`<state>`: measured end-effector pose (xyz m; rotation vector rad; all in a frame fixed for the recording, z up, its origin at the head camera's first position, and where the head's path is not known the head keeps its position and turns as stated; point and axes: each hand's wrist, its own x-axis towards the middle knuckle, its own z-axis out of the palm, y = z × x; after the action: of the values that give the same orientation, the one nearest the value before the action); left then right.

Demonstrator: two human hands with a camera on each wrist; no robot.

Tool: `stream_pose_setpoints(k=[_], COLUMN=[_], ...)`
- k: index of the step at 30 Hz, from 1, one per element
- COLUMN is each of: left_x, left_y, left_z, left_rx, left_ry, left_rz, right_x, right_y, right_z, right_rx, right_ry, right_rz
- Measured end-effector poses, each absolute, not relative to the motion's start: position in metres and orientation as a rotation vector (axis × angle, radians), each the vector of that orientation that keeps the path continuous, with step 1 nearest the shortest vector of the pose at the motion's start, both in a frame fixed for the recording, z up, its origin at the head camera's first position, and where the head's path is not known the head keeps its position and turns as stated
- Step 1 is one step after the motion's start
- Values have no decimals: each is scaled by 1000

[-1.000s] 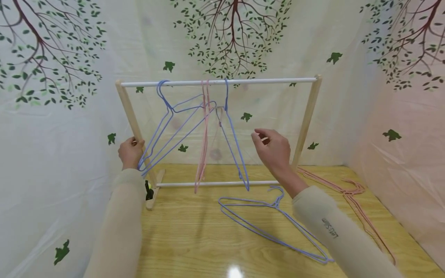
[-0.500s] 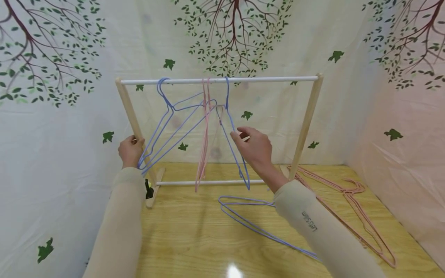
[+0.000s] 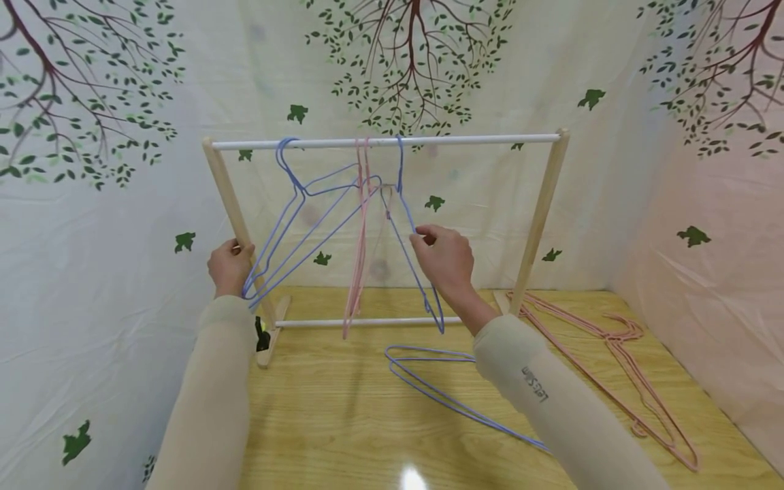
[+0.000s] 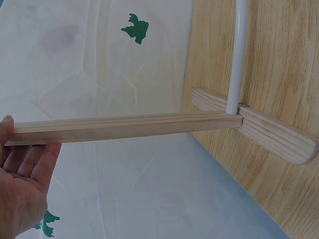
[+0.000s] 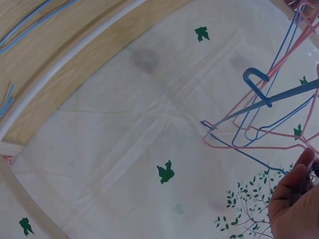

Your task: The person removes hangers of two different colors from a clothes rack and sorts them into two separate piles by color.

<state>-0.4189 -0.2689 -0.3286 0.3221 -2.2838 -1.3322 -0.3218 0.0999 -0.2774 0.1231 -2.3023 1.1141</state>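
Observation:
My left hand [image 3: 229, 269] grips the rack's left wooden post [image 3: 228, 194]; in the left wrist view the thumb lies above the post and the fingers below. Thumb and fingertips of my right hand [image 3: 446, 262] pinch the sloping side of a blue hanger [image 3: 400, 167], which hangs by its hook from the white rail [image 3: 478, 140]. To its left hang thin pink hangers [image 3: 361, 238], seen nearly edge-on. Further left are blue hangers [image 3: 300, 190], their lower corners close to my left wrist. In the right wrist view, the right hand [image 5: 296, 206] partly hides where it meets the hanger.
Blue hangers [image 3: 450, 403] lie on the wooden table, partly under my right sleeve. Several pink hangers [image 3: 612, 337] are piled at the right, beside the right post [image 3: 539, 218]. A black clip [image 3: 262, 335] sits at the left foot. A white lower bar [image 3: 392, 322] joins the posts.
My right hand has moved left to the hanging blue hanger and taken hold of its side; the hanger's lower corner has shifted slightly right. The left hand stays on the post.

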Motion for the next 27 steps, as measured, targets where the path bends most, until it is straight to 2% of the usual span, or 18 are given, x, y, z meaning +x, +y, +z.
stream_pose_setpoints(k=[27], left_x=[-420], left_y=[-269], left_z=[-329], left_rx=[311], left_ry=[-2258], left_rz=[-1325], right_x=[-322], right_y=[131], right_z=[-274], right_rx=[22], right_ry=[-2212], right_rz=[1104])
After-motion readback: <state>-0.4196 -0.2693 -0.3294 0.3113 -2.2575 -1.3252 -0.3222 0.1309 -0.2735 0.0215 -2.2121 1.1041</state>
